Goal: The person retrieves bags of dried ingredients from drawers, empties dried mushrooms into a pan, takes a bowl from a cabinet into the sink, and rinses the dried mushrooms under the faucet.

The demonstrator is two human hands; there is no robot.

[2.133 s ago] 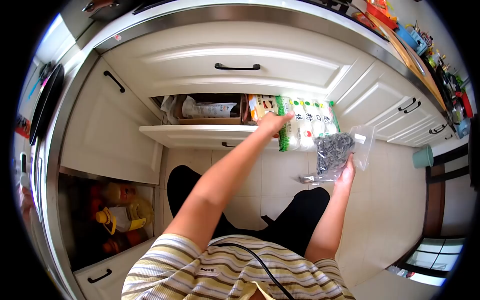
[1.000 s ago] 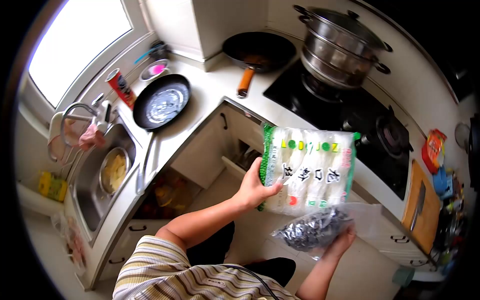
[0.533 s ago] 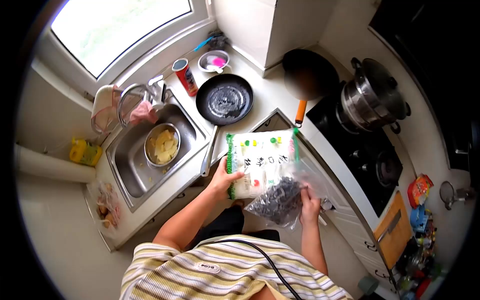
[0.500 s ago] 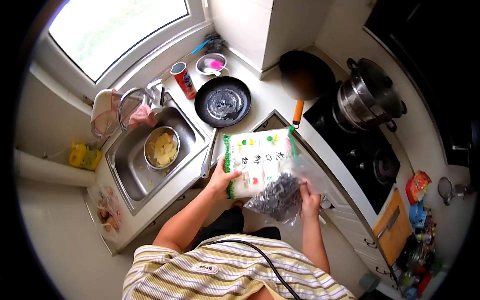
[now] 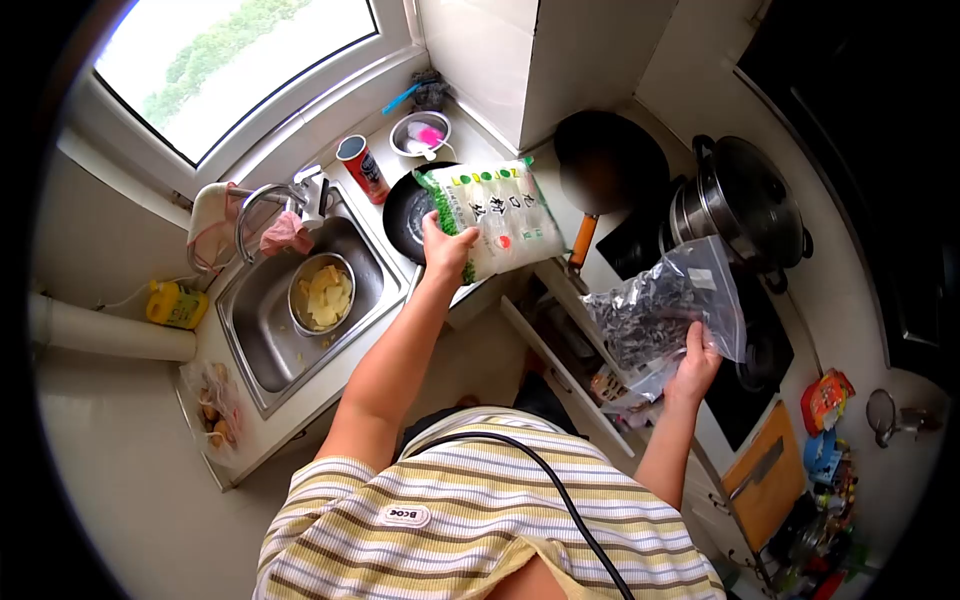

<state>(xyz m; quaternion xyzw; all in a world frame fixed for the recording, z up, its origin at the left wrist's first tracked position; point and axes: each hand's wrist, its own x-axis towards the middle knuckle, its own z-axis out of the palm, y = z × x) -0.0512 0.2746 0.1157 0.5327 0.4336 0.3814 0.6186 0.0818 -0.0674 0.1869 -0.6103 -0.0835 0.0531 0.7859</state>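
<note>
My left hand (image 5: 448, 246) is closed on the left edge of a white and green bag of vermicelli noodles (image 5: 515, 225), held up over the counter. The bag covers much of a black frying pan (image 5: 405, 212) behind it. In my right hand (image 5: 695, 365) is a clear zip bag of dark, shrivelled pieces that look like dried black fungus (image 5: 640, 315), gripped by its right side. Below the two bags an open drawer (image 5: 560, 335) shows packets (image 5: 608, 385) inside.
On the left, the sink (image 5: 265, 365) holds a metal bowl (image 5: 322, 295) of pale sliced food. A wok (image 5: 610, 160) with an orange handle and a steamer pot (image 5: 740, 205) stand at the back right. A knife (image 5: 757, 468) lies on a cutting board (image 5: 765, 480).
The two bags have moved apart: the noodles up over the frying pan, the dark pieces right towards the stove. An open drawer now shows below them.
</note>
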